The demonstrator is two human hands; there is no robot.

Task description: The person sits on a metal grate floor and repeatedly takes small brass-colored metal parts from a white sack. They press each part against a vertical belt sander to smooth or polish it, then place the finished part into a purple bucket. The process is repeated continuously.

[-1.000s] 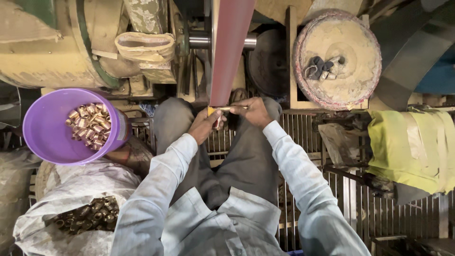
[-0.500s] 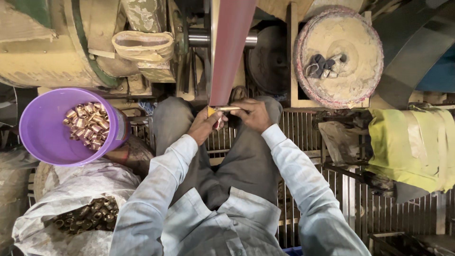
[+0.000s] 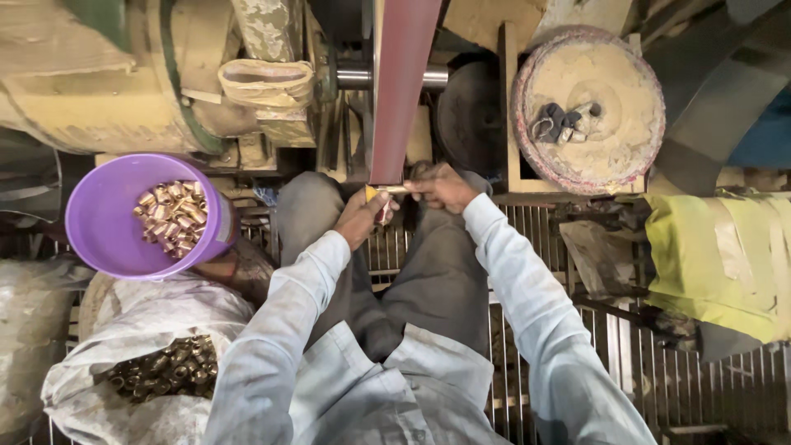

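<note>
Head view: both hands (image 3: pixel 408 202) pinch a small brass piece (image 3: pixel 387 190) against the belt (image 3: pixel 401 91), purple bucket (image 3: pixel 107 239) left.

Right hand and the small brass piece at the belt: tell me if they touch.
Touching. The head view shows the right hand with its fingers closed on one end of the small brass piece, held at the lower end of the reddish sanding belt; the left hand is at its other end.

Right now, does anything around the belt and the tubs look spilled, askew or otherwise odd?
Nothing looks spilled. The brass pieces sit inside the purple tub, and more lie in the open sack. One oddity: dark gloves lie on the dusty round disc while both hands work bare at the belt.
</note>
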